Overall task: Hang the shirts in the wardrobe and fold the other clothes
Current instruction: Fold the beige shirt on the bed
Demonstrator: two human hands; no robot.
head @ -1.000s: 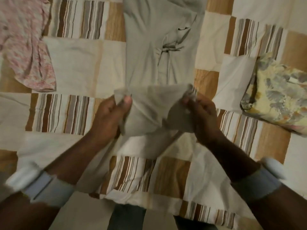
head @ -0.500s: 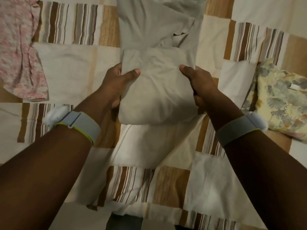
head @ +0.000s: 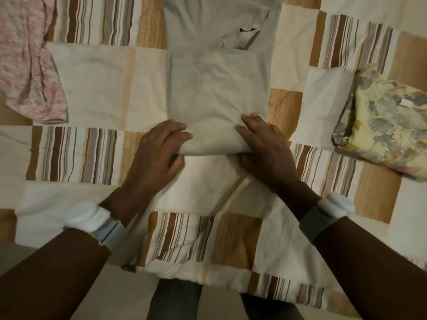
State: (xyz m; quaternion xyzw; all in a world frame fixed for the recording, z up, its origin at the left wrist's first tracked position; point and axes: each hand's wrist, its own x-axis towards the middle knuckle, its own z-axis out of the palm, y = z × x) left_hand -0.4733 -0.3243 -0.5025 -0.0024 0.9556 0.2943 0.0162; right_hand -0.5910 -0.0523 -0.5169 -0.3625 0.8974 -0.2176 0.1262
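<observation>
A pale grey garment (head: 217, 88) lies on the patchwork bed cover (head: 92, 88) in the middle of the view, its near part folded over onto itself. My left hand (head: 159, 146) holds the left end of the near fold, fingers on top and thumb tucked under. My right hand (head: 263, 144) holds the right end of the same fold in the same way. The garment's far part runs out of view at the top.
A pink patterned garment (head: 27, 58) lies loose at the far left. A folded yellow and grey floral garment (head: 388, 121) sits at the right. The bed's near edge (head: 208, 276) is just in front of my legs.
My hands lifted the garment's near end, carried it away from me and laid it over the rest. They then drew back to the new fold at the near edge.
</observation>
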